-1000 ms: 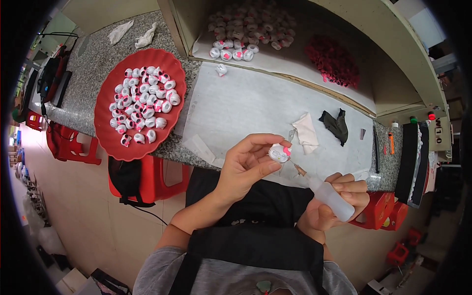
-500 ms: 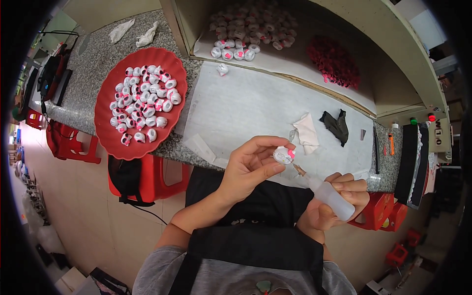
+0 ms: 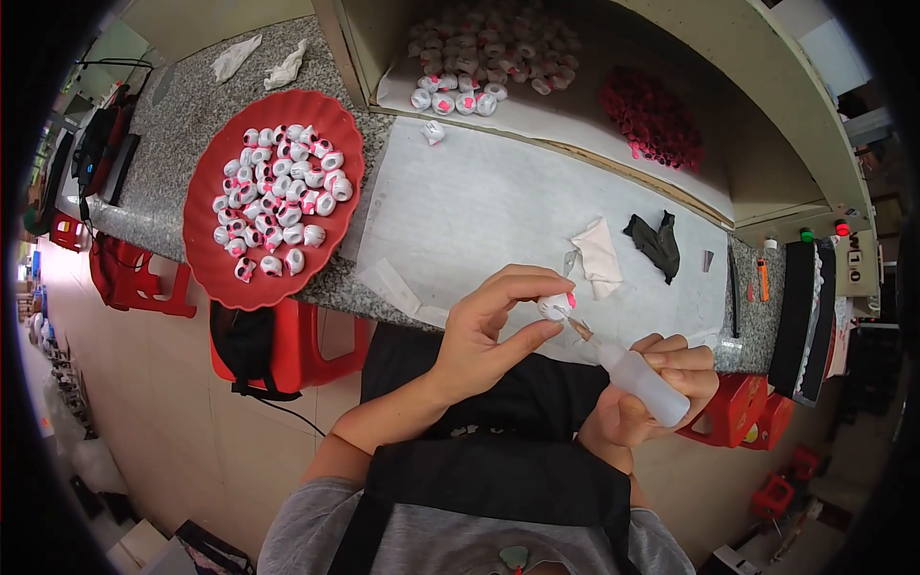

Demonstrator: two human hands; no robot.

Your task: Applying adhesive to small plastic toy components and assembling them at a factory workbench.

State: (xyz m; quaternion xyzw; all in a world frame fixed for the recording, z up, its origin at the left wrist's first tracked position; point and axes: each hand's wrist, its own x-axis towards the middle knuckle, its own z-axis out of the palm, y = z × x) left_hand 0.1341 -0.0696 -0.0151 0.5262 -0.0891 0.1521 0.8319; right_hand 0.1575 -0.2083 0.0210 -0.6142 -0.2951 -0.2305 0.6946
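Observation:
Between the thumb and index finger of my left hand (image 3: 489,331) is a small white rounded figure head (image 3: 553,308) with a pink patch at its upper right. My right hand (image 3: 671,383) wraps round a translucent white squeeze bottle (image 3: 644,381), tilted so that its brownish, narrow tip (image 3: 581,330) points up at the head. The tip is close to the head's lower right side; I cannot tell if they touch. Both hands are above the front edge of a white paper sheet (image 3: 460,211) on the bench.
A red scalloped plate (image 3: 206,259) holds several similar white-and-pink heads at left. More heads (image 3: 494,48) and a dark pink heap (image 3: 652,120) fill the shelf behind. A pale cloth (image 3: 598,259), a black cloth (image 3: 656,247) and one loose head (image 3: 433,132) lie on the sheet.
The head has turned in my left fingers, so its printed front shows less and the pink patch looks smaller. The bottle has shifted very slightly to the left.

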